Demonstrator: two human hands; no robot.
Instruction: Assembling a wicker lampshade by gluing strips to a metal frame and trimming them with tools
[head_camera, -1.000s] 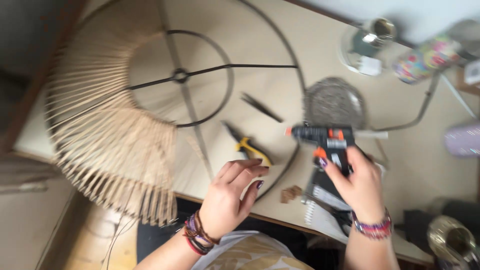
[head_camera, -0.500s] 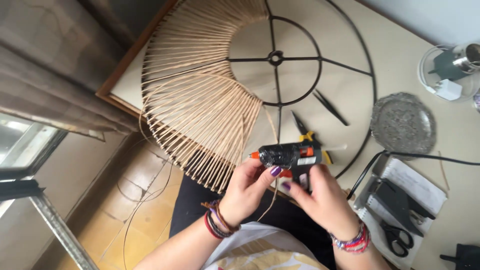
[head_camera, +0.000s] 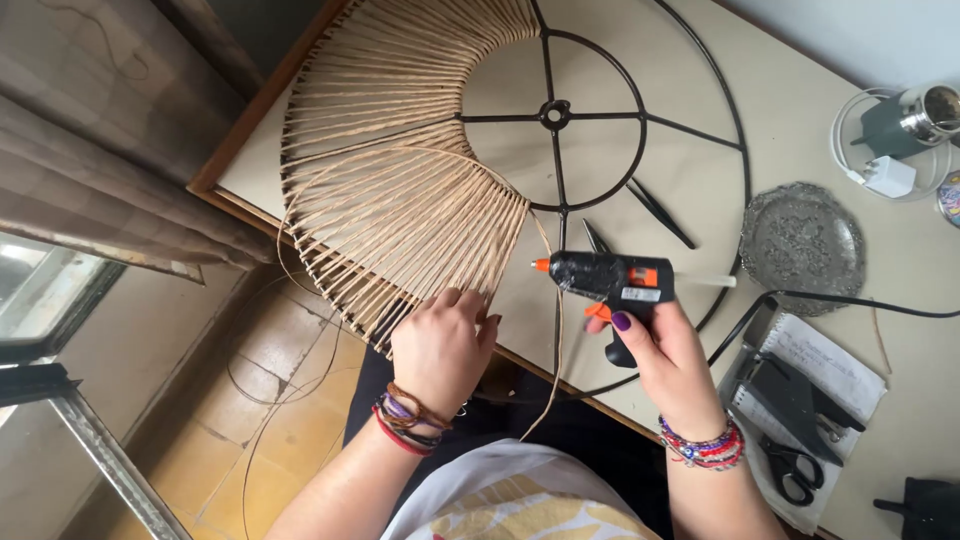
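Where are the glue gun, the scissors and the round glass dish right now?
glue gun (head_camera: 610, 278), head view, on its black barrel.
scissors (head_camera: 790, 470), head view, on the black handle loops.
glass dish (head_camera: 802, 243), head view, on its textured centre.

One wire frame (head_camera: 640, 130), one glue gun (head_camera: 610, 282), one glass dish (head_camera: 800, 240), one scissors (head_camera: 792, 472), one notepad (head_camera: 835, 365), two hands

- The single head view looks steeply down from above the table (head_camera: 800, 110), close over both hands.
- The floor shows at lower left.
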